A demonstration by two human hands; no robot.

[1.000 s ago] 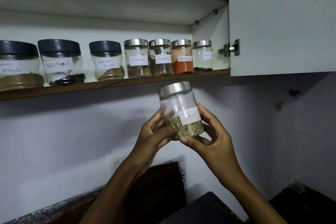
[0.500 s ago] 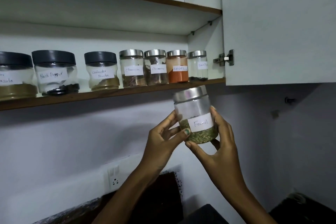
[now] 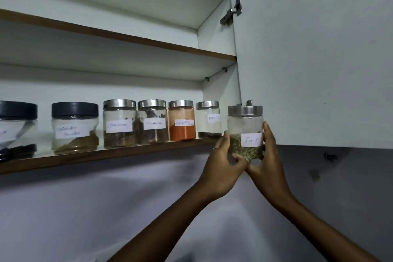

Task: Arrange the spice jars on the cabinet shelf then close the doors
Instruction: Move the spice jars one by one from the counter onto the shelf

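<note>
I hold a clear fennel jar (image 3: 244, 127) with a steel lid and a white label, upright, at the right end of the lower cabinet shelf (image 3: 106, 155). My left hand (image 3: 221, 168) grips its left side and my right hand (image 3: 268, 161) its right side and bottom. The jar's base is level with the shelf's front edge; whether it rests on the shelf I cannot tell. Along the shelf stand several labelled jars: a black-lidded coriander jar (image 3: 74, 127), two cinnamon jars (image 3: 119, 123), a red chilli powder jar (image 3: 181, 120) and a small steel-lidded jar (image 3: 208, 118).
The right cabinet door (image 3: 314, 55) stands open, right beside the held jar, with a hinge (image 3: 231, 11) near its top. An upper shelf (image 3: 127, 37) runs above the jars. A grey wall (image 3: 106, 208) lies below the cabinet.
Both hands have lifted the fennel jar up and to the right, from below the shelf to shelf level at the row's right end. The camera has tilted upward.
</note>
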